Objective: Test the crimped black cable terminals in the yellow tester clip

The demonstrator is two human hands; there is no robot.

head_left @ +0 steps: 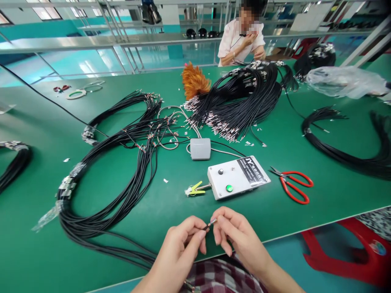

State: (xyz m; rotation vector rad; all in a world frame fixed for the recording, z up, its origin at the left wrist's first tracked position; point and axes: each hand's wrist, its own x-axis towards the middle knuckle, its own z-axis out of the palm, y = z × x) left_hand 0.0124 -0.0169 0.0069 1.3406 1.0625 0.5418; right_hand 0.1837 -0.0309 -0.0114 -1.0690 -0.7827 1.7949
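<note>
Green bench (320,162) near edge: left hand (180,248), right hand (236,234) both pinch wire end (210,224) between fingertips; white box (236,177), red scissors (293,185) well beyond; bare mat between.

Both hands (210,238) pinch wire end (210,224), probably stripped.

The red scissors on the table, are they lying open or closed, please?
Closed, or nearly so. The red scissors lie flat on the green table, blades together in one point toward the white box; neither hand touches them.

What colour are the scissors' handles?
Red; the scissors lie on the green table, seen best in the head view.
</note>
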